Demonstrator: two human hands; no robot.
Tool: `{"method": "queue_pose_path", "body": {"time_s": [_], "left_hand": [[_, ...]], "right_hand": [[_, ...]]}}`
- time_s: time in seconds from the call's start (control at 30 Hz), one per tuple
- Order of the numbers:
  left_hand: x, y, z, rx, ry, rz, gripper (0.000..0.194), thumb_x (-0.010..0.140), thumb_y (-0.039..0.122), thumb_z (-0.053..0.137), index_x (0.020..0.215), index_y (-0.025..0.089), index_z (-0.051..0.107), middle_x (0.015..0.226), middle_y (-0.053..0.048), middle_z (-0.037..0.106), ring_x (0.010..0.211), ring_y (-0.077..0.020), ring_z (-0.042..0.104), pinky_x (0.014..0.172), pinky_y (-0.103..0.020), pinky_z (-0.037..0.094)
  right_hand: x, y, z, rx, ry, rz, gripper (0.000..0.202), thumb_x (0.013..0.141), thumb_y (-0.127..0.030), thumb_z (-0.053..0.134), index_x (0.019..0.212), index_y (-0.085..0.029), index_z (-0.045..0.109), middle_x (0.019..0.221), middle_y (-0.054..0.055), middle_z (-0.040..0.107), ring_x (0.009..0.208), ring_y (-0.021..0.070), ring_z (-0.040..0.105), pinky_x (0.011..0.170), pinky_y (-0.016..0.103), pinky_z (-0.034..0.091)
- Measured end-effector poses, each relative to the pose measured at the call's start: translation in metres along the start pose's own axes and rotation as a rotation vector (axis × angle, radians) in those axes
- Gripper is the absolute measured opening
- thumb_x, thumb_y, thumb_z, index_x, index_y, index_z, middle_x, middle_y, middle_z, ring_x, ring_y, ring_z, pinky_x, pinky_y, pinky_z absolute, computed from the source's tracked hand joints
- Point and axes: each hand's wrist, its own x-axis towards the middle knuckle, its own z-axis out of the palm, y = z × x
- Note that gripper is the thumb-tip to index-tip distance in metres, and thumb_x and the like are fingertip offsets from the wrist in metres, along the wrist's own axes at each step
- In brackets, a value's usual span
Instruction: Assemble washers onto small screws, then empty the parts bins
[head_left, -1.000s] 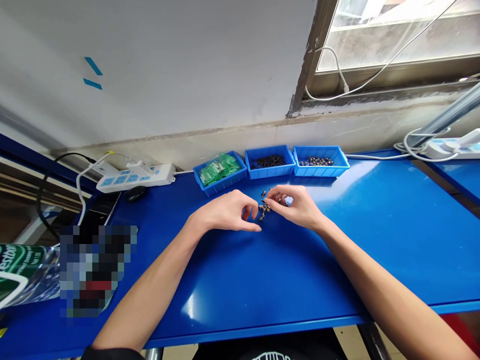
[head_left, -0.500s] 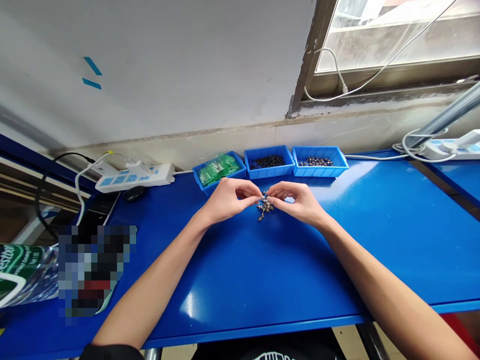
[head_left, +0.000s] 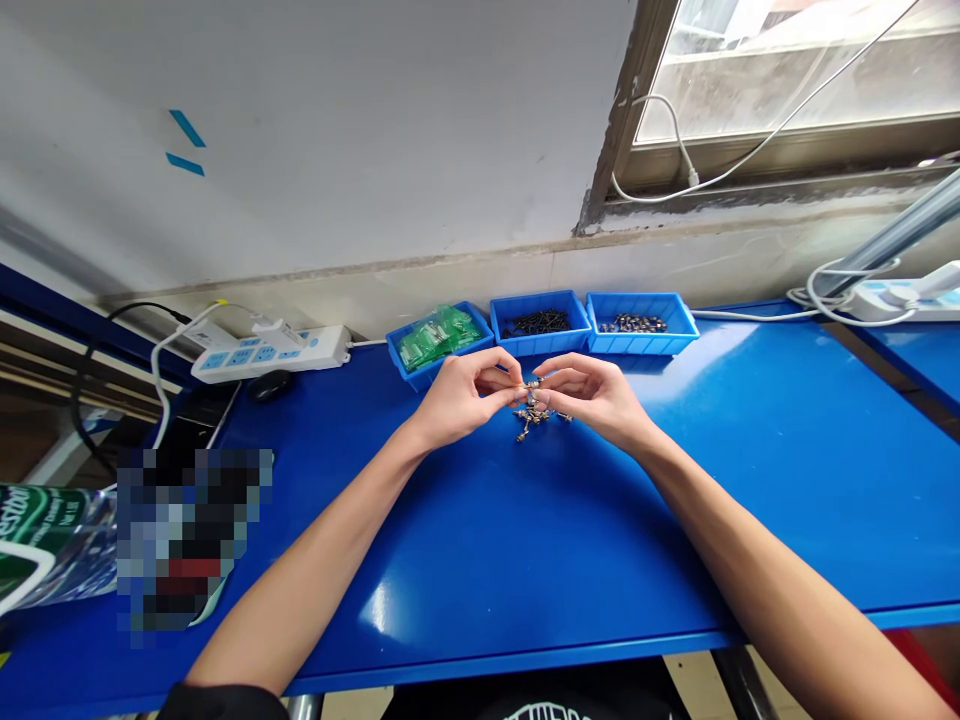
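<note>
My left hand (head_left: pixel 466 398) and my right hand (head_left: pixel 589 396) meet fingertip to fingertip above the blue table. Between their pinched thumbs and fingers is a small shiny metal piece (head_left: pixel 532 386), like a screw fitting; its exact shape is too small to tell. Just below the fingertips lies a loose pile of small metal screw assemblies (head_left: pixel 531 418), partly hidden by my hands. Behind my hands stand three blue bins: one with green plastic packets (head_left: pixel 439 338), one with dark screws (head_left: pixel 541 321), and one with small shiny metal parts (head_left: pixel 636 323).
A white power strip (head_left: pixel 274 353) and a black mouse (head_left: pixel 269 387) sit at the back left. Nearer on the left are a water bottle (head_left: pixel 60 545) and a pixelated object (head_left: pixel 191 545). Another power strip (head_left: pixel 892 298) with cables lies at the back right.
My fingertips have shifted slightly, and the small metal piece between them shows more. A little more of the pile appears to the right, under my right hand.
</note>
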Motion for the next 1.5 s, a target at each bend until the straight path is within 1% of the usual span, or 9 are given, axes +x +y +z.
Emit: {"method": "queue_pose_path", "body": {"time_s": [0.2, 0.3, 0.4, 0.47, 0.6, 0.8, 0.93, 1.13, 1.5], "left_hand": [[-0.002, 0.001, 0.001, 0.185, -0.043, 0.017, 0.018, 0.086, 0.031, 0.073, 0.09, 0.02, 0.059, 0.078, 0.001, 0.075, 0.072, -0.0165, 0.073, 0.068, -0.025, 0.056], [-0.004, 0.003, -0.002, 0.431, -0.191, 0.015, 0.024, 0.081, 0.031, 0.08, 0.092, 0.02, 0.062, 0.071, 0.004, 0.068, 0.062, -0.0132, 0.063, 0.059, -0.023, 0.045], [-0.005, 0.005, -0.002, 0.584, -0.358, 0.009, 0.024, 0.077, 0.028, 0.084, 0.081, 0.018, 0.063, 0.074, 0.002, 0.065, 0.064, -0.0129, 0.058, 0.058, -0.024, 0.04], [-0.004, 0.004, 0.0, 0.624, -0.394, -0.002, 0.019, 0.08, 0.023, 0.08, 0.076, 0.017, 0.063, 0.074, 0.001, 0.065, 0.065, -0.0128, 0.057, 0.058, -0.024, 0.038], [-0.004, 0.001, -0.001, 0.629, -0.408, -0.011, 0.016, 0.085, 0.017, 0.07, 0.072, 0.016, 0.063, 0.073, 0.0, 0.064, 0.066, -0.0127, 0.056, 0.06, -0.024, 0.038], [-0.003, -0.001, -0.008, 0.595, -0.398, -0.003, 0.01, 0.087, 0.016, 0.068, 0.077, 0.016, 0.068, 0.075, -0.002, 0.07, 0.065, -0.0137, 0.06, 0.06, -0.024, 0.041], [-0.002, -0.001, -0.009, 0.445, -0.235, 0.054, 0.007, 0.089, 0.021, 0.066, 0.085, 0.017, 0.069, 0.079, -0.002, 0.074, 0.07, -0.0154, 0.067, 0.067, -0.025, 0.051], [-0.002, 0.0, -0.006, 0.253, -0.002, 0.114, 0.011, 0.086, 0.03, 0.072, 0.087, 0.019, 0.072, 0.083, -0.002, 0.077, 0.074, -0.017, 0.073, 0.075, -0.027, 0.061], [-0.005, 0.001, -0.004, 0.239, 0.015, 0.173, 0.01, 0.085, 0.025, 0.074, 0.088, 0.019, 0.067, 0.086, -0.001, 0.077, 0.076, -0.0158, 0.075, 0.079, -0.027, 0.062]], "right_hand": [[0.001, -0.001, -0.004, -0.072, -0.021, 0.011, 0.035, 0.07, -0.046, 0.089, 0.089, -0.018, 0.081, 0.075, 0.005, 0.079, 0.069, 0.021, 0.074, 0.068, 0.034, 0.062], [0.005, 0.002, -0.012, -0.119, 0.245, -0.107, 0.035, 0.07, -0.046, 0.088, 0.094, -0.02, 0.08, 0.082, 0.006, 0.08, 0.076, 0.024, 0.076, 0.075, 0.039, 0.064], [0.01, 0.008, -0.024, -0.101, 0.555, -0.217, 0.056, 0.07, -0.043, 0.088, 0.121, -0.025, 0.073, 0.119, 0.01, 0.077, 0.1, 0.0299, 0.077, 0.092, 0.048, 0.062], [0.012, 0.013, -0.03, -0.102, 0.62, -0.226, 0.069, 0.069, -0.04, 0.088, 0.133, -0.027, 0.066, 0.13, 0.011, 0.072, 0.108, 0.0324, 0.075, 0.098, 0.052, 0.059], [0.011, 0.013, -0.028, -0.111, 0.644, -0.226, 0.055, 0.07, -0.039, 0.085, 0.12, -0.027, 0.069, 0.126, 0.01, 0.074, 0.103, 0.0307, 0.077, 0.096, 0.05, 0.061], [0.008, 0.004, -0.014, -0.137, 0.496, -0.182, 0.029, 0.074, -0.041, 0.08, 0.095, -0.022, 0.073, 0.094, 0.007, 0.08, 0.076, 0.0239, 0.077, 0.074, 0.041, 0.063], [0.005, 0.002, -0.011, -0.182, 0.317, -0.112, 0.026, 0.075, -0.04, 0.08, 0.092, -0.022, 0.075, 0.077, 0.004, 0.078, 0.072, 0.0228, 0.075, 0.073, 0.038, 0.062], [0.0, -0.003, -0.003, -0.126, 0.051, 0.006, 0.039, 0.07, -0.048, 0.089, 0.096, -0.021, 0.079, 0.086, 0.006, 0.082, 0.081, 0.0254, 0.078, 0.077, 0.038, 0.063], [-0.001, -0.006, -0.001, 0.007, -0.035, 0.076, 0.031, 0.067, -0.043, 0.092, 0.087, -0.02, 0.083, 0.082, 0.006, 0.082, 0.079, 0.0254, 0.079, 0.077, 0.039, 0.063]]}}
